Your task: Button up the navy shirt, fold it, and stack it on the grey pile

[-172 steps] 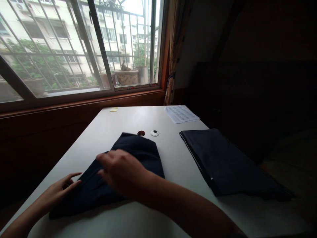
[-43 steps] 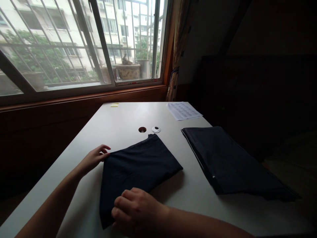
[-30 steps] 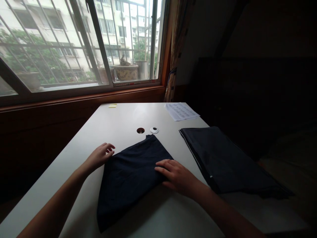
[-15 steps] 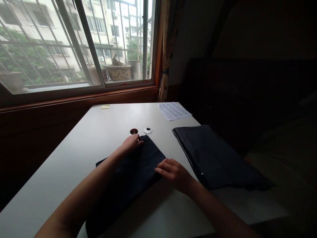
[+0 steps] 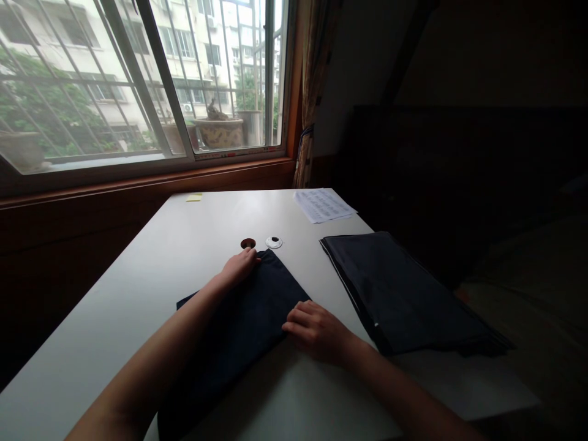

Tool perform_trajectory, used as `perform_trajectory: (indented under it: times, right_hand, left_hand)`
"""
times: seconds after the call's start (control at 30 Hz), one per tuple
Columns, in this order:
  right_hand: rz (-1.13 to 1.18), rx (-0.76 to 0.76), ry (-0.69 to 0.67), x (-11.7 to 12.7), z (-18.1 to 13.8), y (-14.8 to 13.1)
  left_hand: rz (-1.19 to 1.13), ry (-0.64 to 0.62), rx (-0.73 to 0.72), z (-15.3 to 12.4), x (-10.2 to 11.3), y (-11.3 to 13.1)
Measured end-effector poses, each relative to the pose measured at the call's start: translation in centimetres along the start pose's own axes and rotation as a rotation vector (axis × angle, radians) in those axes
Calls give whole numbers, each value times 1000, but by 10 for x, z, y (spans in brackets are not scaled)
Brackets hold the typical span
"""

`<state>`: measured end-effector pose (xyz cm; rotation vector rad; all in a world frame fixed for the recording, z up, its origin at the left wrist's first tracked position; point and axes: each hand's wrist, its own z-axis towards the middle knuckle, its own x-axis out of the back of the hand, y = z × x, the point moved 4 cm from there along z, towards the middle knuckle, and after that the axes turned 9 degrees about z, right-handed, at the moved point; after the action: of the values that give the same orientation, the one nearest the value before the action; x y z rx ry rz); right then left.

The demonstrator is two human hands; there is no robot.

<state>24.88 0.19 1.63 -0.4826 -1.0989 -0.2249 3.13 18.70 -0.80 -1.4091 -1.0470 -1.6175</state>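
Observation:
A folded dark navy cloth (image 5: pixel 250 318) lies on the white table in front of me, its near end running down into shadow. My left hand (image 5: pixel 239 266) is closed on the cloth's far edge, close to the round hole in the tabletop. At the right-hand corner of the cloth, my right hand (image 5: pixel 316 331) has its fingers curled and pinching the edge. Part of the cloth's left side is hidden under my left forearm. To the right of my right hand rests a flat stack of similar dark cloths (image 5: pixel 404 294), apart from the one I hold.
The white table (image 5: pixel 114 288) has a dark round hole (image 5: pixel 248 244) and a white round cover (image 5: pixel 274 242). Printed papers (image 5: pixel 324 206) lie at the far right, a yellow sticky note (image 5: pixel 194 197) at the far left. A barred window (image 5: pixel 220 79) stands behind, beside a tied curtain (image 5: pixel 305 141).
My right hand has shifted slightly toward me and left along the cloth's edge. My left hand has stayed almost in place at the far edge. The stack looks unchanged.

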Motion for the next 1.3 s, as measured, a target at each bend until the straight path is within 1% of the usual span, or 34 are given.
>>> perform_trajectory:
  times: [0.07,0.17,0.3,0.43,0.5,0.63,0.7,0.8,0.9,0.97,1.07,1.13,1.2,1.23,1.3]
  right_hand:
    - [44,-29,18,2,5,-3]
    - [106,12,-11,3,17,-13]
    - [190,77,-151,-10,35,-31]
    - [269,109,-254,-27,40,-44]
    - [277,119,-258,-32,39,-47]
    - [237,133,-208,-33,40,-49]
    - [227,139,-205,-33,42,-52]
    - [228,157,-226,-34,43,-62]
    - [238,187,-240,-35,41,-76]
    - [239,215,-239,-35,39,-86]
    - [246,251,-235,-32,37,-95]
    - [263,249,-218,-26,37,-93]
    - [261,200,-180,-18,37,-80]
    - [243,147,-153,-14,37,-70]
    - [171,-4,-89,-9,33,-42]
  left_hand:
    - [9,29,9,-5,-2,1]
    - [12,67,19,-10,-3,-1]
    - [-4,79,0,-12,-3,-6]
    - [-37,57,-44,-9,3,-9]
    - [-55,61,-59,-5,10,-11]
    - [-70,82,-71,3,19,-15]
    - [-57,78,-76,4,17,-17]
    - [-25,79,-77,1,6,-19]
    - [8,124,-65,-3,-1,-21]
    - [26,163,-72,-5,0,-22]
    - [47,210,-103,-7,8,-19]
    - [55,229,-132,-9,15,-13]
    - [56,233,-189,-14,19,-2]
    - [55,227,-245,-17,20,5]
    - [56,196,-400,-23,16,22]
